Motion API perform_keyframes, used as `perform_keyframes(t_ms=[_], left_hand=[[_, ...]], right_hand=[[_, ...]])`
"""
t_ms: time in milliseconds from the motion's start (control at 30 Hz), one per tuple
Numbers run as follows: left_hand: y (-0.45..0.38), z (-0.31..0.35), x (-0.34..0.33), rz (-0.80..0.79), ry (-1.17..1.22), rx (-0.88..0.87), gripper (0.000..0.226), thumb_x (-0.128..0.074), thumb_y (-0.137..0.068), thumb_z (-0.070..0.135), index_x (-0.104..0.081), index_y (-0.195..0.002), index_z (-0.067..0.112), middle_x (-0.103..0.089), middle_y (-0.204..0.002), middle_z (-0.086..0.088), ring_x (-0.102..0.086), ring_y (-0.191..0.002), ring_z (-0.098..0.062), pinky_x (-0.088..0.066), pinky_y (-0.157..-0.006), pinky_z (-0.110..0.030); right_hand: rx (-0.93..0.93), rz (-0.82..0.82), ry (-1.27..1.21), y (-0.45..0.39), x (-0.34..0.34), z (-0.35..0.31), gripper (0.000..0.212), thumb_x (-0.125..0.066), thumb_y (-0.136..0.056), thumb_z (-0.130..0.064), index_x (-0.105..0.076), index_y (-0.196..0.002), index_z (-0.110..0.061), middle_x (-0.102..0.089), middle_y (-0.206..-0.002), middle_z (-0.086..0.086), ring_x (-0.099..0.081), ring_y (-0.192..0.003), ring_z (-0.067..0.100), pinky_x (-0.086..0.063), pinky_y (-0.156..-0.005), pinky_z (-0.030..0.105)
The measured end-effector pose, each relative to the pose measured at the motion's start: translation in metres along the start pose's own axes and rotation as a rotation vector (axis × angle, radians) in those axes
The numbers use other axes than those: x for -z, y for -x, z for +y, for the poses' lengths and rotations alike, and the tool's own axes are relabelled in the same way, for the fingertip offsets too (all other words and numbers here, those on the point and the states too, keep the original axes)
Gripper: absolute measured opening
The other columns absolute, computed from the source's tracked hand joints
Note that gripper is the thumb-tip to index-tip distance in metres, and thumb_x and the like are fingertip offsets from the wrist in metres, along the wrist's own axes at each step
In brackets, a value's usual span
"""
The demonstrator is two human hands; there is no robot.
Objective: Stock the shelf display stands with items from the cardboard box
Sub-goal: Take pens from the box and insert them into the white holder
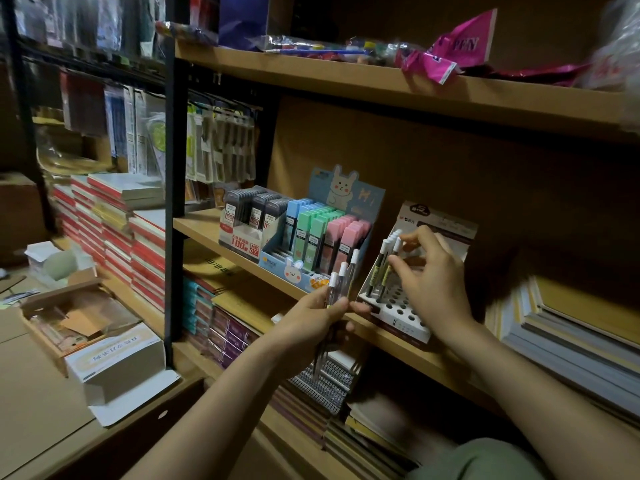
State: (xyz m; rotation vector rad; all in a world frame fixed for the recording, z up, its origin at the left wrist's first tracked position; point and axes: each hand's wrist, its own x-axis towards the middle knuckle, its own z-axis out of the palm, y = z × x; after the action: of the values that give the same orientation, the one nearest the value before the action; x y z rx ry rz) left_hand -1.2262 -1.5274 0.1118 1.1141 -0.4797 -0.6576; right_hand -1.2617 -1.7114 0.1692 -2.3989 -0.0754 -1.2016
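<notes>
The room is looking dim, and wooden shelves on black metal posts are filling most of it. The middle shelf (381, 336) is holding up a white display stand (398, 311) with many round holes in its top. A few pens in the stand (379, 271) are standing up in the back holes, leaning a little. To the left of the stand, a bunny display box (322, 244) is showing blue, green and pink cases, and a white box of dark cases (247, 220) is sitting beside it. Stacks of notebooks (114, 230) are piling up on the far left, and more books are lying under the middle shelf. An open cardboard box (74, 322) is sitting low on the left, well apart from the hands. The left hand (311, 323) is curling its fingers around a bunch of pens (341, 285), and their white tops are poking up just in front of the stand. The right hand (429, 278) is reaching over the stand, with its fingertips touching the tops of the standing pens, though it is too blurry to tell if they are pinching one.
</notes>
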Motion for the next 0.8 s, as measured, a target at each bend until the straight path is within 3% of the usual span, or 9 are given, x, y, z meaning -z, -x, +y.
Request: perform_keyframes(t_ms=[67, 200, 300, 367, 433, 533, 633, 733, 800], left_hand=[[0.001, 0.001, 0.000, -0.009, 0.007, -0.009, 0.022, -0.043, -0.102, 0.018, -0.049, -0.122, 0.013, -0.074, -0.097, -0.001, -0.062, -0.068, -0.008, -0.049, -0.062, -0.023], [0.004, 0.004, -0.002, -0.055, 0.019, -0.006, 0.022, -0.045, -0.101, 0.021, -0.050, -0.122, 0.016, -0.072, -0.098, -0.002, -0.060, -0.069, -0.009, -0.047, -0.062, -0.022], [0.005, 0.005, -0.005, -0.109, 0.001, -0.031, 0.022, -0.046, -0.100, 0.022, -0.052, -0.122, 0.020, -0.069, -0.098, -0.002, -0.057, -0.069, -0.009, -0.040, -0.065, -0.024], [0.006, 0.006, -0.008, -0.147, -0.040, -0.039, 0.024, -0.046, -0.101, 0.022, -0.051, -0.124, 0.021, -0.068, -0.098, -0.002, -0.055, -0.070, -0.009, -0.037, -0.067, -0.025], [0.005, 0.007, -0.012, -0.196, -0.060, -0.027, 0.026, -0.046, -0.100, 0.023, -0.050, -0.125, 0.019, -0.068, -0.099, -0.001, -0.055, -0.070, -0.009, -0.039, -0.068, -0.026], [0.005, 0.009, -0.019, -0.275, -0.021, 0.004, 0.031, -0.050, -0.094, 0.027, -0.052, -0.124, 0.018, -0.070, -0.106, -0.003, -0.062, -0.080, -0.012, -0.049, -0.072, -0.027], [-0.001, 0.007, -0.019, -0.146, -0.018, -0.027, 0.026, -0.049, -0.097, 0.023, -0.059, -0.122, 0.022, -0.069, -0.111, -0.008, -0.067, -0.094, -0.018, -0.054, -0.077, -0.030], [-0.007, 0.001, -0.012, 0.043, -0.101, -0.106, 0.027, -0.044, -0.102, 0.019, -0.054, -0.127, 0.021, -0.062, -0.091, -0.006, -0.063, -0.066, -0.009, -0.052, -0.060, -0.022], [-0.009, -0.004, -0.008, 0.090, -0.169, -0.113, 0.025, -0.043, -0.103, 0.021, -0.053, -0.125, 0.021, -0.052, -0.081, 0.000, -0.049, -0.055, -0.003, -0.040, -0.052, -0.018]], right_hand=[[-0.026, -0.027, 0.031, -0.001, 0.000, 0.000, 0.023, -0.072, -0.086, -0.014, -0.056, -0.100, -0.022, -0.055, -0.100, -0.002, -0.061, -0.090, 0.015, -0.058, -0.072, 0.030], [-0.067, -0.041, 0.056, 0.006, 0.003, -0.002, 0.024, -0.070, -0.088, -0.021, -0.059, -0.108, -0.027, -0.055, -0.098, -0.003, -0.059, -0.076, 0.004, -0.057, -0.068, 0.025], [-0.043, -0.009, -0.047, 0.011, 0.011, -0.007, 0.032, -0.067, -0.090, -0.024, -0.060, -0.121, -0.027, -0.059, -0.098, -0.006, -0.060, -0.077, 0.002, -0.051, -0.063, 0.012], [-0.072, -0.093, -0.196, 0.013, 0.013, -0.014, 0.041, -0.067, -0.090, -0.022, -0.056, -0.129, -0.028, -0.065, -0.097, -0.011, -0.063, -0.084, -0.004, -0.049, -0.066, 0.007], [-0.143, -0.186, -0.342, 0.013, 0.015, -0.020, 0.043, -0.068, -0.089, -0.020, -0.056, -0.130, -0.029, -0.070, -0.099, -0.011, -0.067, -0.090, -0.002, -0.054, -0.075, 0.012], [-0.211, -0.222, -0.472, 0.008, 0.021, -0.024, 0.026, -0.069, -0.087, -0.009, -0.065, -0.111, -0.021, -0.073, -0.094, -0.002, -0.071, -0.088, 0.010, -0.058, -0.076, 0.023], [-0.233, -0.202, -0.492, -0.008, 0.043, -0.020, 0.022, -0.068, -0.086, -0.004, -0.064, -0.102, -0.019, -0.071, -0.096, 0.005, -0.072, -0.082, 0.015, -0.059, -0.070, 0.025], [-0.130, -0.058, -0.179, -0.032, 0.068, -0.005, 0.022, -0.070, -0.086, -0.011, -0.061, -0.101, -0.024, -0.069, -0.094, -0.004, -0.070, -0.083, 0.009, -0.057, -0.076, 0.025], [-0.066, -0.013, -0.012, -0.039, 0.071, 0.004, 0.021, -0.070, -0.086, -0.014, -0.060, -0.102, -0.024, -0.067, -0.091, -0.010, -0.067, -0.083, 0.002, -0.054, -0.072, 0.014]])
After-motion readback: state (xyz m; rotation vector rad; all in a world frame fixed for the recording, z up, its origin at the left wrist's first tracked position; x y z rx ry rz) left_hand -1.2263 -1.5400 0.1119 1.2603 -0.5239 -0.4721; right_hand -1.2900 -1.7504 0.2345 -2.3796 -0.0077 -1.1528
